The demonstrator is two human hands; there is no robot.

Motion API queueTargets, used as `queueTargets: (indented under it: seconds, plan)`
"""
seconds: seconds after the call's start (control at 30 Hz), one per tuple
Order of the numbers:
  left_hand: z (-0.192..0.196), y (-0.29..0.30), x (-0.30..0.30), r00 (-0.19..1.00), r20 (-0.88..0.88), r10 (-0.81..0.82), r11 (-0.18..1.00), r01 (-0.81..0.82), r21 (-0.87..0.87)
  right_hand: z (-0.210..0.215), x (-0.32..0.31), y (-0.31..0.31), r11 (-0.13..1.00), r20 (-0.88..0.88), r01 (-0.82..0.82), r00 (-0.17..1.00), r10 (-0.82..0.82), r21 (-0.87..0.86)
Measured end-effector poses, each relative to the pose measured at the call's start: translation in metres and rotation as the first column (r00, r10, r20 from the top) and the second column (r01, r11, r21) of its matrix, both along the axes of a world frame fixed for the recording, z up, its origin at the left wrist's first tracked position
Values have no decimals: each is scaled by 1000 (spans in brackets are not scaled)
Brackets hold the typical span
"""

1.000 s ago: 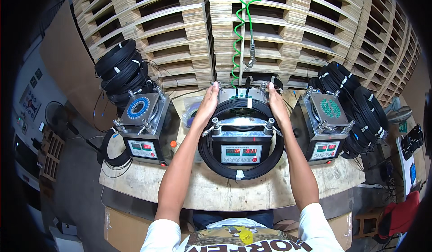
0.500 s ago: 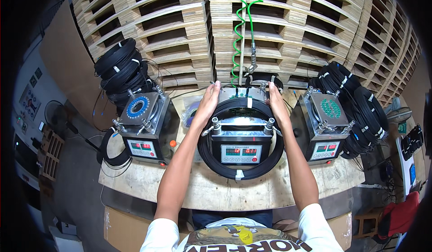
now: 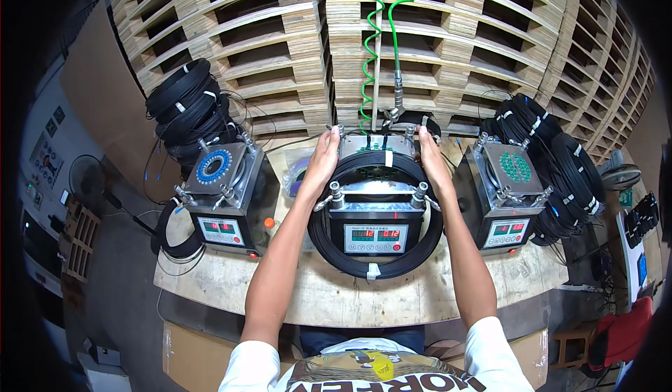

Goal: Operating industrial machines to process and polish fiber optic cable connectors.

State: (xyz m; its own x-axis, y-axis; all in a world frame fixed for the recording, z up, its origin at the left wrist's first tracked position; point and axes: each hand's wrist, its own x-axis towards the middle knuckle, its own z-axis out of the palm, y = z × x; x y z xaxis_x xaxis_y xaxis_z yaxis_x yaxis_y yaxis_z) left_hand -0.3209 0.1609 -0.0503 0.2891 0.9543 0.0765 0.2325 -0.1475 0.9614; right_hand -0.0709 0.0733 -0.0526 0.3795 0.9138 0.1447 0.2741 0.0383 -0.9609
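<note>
As both bare forearms reach up the bench, the pale wooden workbench [image 3: 336, 302] fills the near ground; here's the black cable coil [image 3: 350, 267], looped right around the middle machine [image 3: 378, 217], dipping below the front panel and rising over the top behind the two front clamp posts, a drape that presumably keeps the long lead gathered near its ends; inside the loop, the lit display [image 3: 374, 239] faces the wearer, handy for reading at a glance!

Further up, the left hand [image 3: 324, 159] flanks the machine's far left corner, fingers long and only slightly bent; the right hand [image 3: 432, 159] mirrors it at the far right corner; both sit beside the rear clamps, perhaps to work the two evenly, though whether either has a firm hold I cannot tell, the fingertips being partly hidden.

Out wide, the left machine [image 3: 253, 196] wears a ring of blue connectors [image 3: 214, 168]; the right machine [image 3: 474, 203] shows green ones; both stand within arm's reach; behind them, stacked coils [image 3: 185, 115] wait at the left, more at the right; beyond hangs a green spiral hose [image 3: 366, 77], then tall wooden pallets [image 3: 259, 38]!
</note>
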Motion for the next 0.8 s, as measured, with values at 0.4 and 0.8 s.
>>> queueTargets:
  seconds: [0.4, 0.8]
  plan:
    - [-8, 6, -2, 999, 38, -14, 1000, 14, 13, -6, -1, 4, 990, 171, 131, 975, -138, 50]
    - [-8, 6, 0, 998, -56, 22, 999, -24, -45, 5, -5, -5, 1000, -43, -16, 999, 16, -10]
